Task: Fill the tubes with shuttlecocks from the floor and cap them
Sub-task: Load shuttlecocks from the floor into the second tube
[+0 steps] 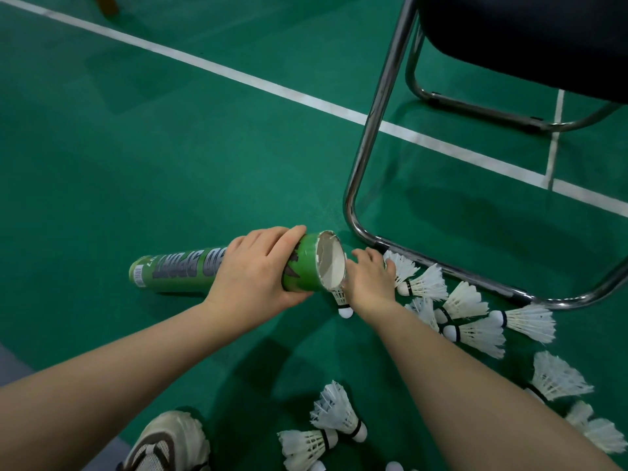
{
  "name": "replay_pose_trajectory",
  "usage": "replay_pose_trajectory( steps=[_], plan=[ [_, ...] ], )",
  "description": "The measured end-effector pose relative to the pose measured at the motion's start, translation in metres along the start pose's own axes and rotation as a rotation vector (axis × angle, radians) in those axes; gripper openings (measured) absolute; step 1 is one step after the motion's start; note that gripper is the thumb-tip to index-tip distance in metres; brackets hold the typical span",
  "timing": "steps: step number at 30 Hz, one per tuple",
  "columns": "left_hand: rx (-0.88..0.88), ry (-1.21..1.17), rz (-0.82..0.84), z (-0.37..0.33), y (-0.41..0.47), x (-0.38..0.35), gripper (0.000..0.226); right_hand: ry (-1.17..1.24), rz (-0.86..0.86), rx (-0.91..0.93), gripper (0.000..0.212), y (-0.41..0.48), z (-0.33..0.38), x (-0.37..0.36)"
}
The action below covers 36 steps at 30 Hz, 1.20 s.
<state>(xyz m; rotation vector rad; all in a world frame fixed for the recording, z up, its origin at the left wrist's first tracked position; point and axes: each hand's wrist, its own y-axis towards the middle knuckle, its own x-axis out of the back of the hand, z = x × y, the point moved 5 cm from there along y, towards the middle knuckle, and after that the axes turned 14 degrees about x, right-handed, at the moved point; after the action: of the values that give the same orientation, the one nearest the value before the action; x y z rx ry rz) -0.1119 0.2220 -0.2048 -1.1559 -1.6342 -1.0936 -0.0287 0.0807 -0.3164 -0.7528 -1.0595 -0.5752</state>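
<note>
A long green cardboard shuttlecock tube [190, 271] with grey lettering is above the green court floor [170, 147]. Its long axis runs left to right across the view. The barcoded end points left and the open, white-lined mouth faces right. The left hand [258, 270] grips the tube near the open end, fingers wrapped over the top and thumb below.

The right hand [368, 283] is just beside the mouth, palm down, fingers reaching over white feather shuttlecocks [475, 329] scattered by a chrome chair frame [367, 137]. One white shuttlecock [343, 300] shows just below the tube's rim, against this hand, cork toward the viewer. Whether the hand holds it cannot be told.
</note>
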Motion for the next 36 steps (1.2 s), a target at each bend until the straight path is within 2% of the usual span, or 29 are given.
replay_pose_trajectory(
  steps=[3, 7, 9, 13, 16, 20, 25, 31, 36],
  plan=[
    [-0.018, 0.021, 0.025, -0.003, 0.000, -0.006, 0.074, 0.062, -0.004, 0.005, 0.022, 0.001, -0.002, 0.001],
    [-0.017, 0.039, 0.030, -0.005, 0.004, -0.009, 0.074, 0.264, -0.134, -0.041, 0.013, -0.007, -0.010, 0.015],
    [-0.013, 0.048, 0.037, -0.006, 0.005, -0.010, 0.075, 0.325, -0.299, -0.067, 0.014, -0.019, -0.013, 0.029],
    [-0.005, 0.055, 0.068, -0.009, 0.009, -0.016, 0.076, 0.559, -0.867, -0.108, 0.012, -0.069, -0.013, 0.061],
    [0.005, 0.056, 0.086, -0.017, 0.014, -0.022, 0.077, 0.679, -1.029, -0.067, 0.011, -0.098, -0.009, 0.077],
    [0.009, 0.069, 0.093, -0.029, 0.013, -0.030, 0.077, 0.648, -1.007, 0.008, 0.010, -0.115, -0.001, 0.085],
    [-0.017, 0.059, 0.093, -0.046, 0.011, -0.035, 0.076, 0.624, -0.964, 0.084, 0.021, -0.114, 0.006, 0.070],
    [-0.052, 0.045, 0.099, -0.054, 0.008, -0.036, 0.073, 0.809, -0.602, 0.186, 0.034, -0.102, 0.023, 0.064],
    [-0.094, 0.021, 0.100, -0.056, -0.001, -0.037, 0.064, 0.761, -0.371, 0.240, 0.033, -0.095, 0.027, 0.057]
  ],
)
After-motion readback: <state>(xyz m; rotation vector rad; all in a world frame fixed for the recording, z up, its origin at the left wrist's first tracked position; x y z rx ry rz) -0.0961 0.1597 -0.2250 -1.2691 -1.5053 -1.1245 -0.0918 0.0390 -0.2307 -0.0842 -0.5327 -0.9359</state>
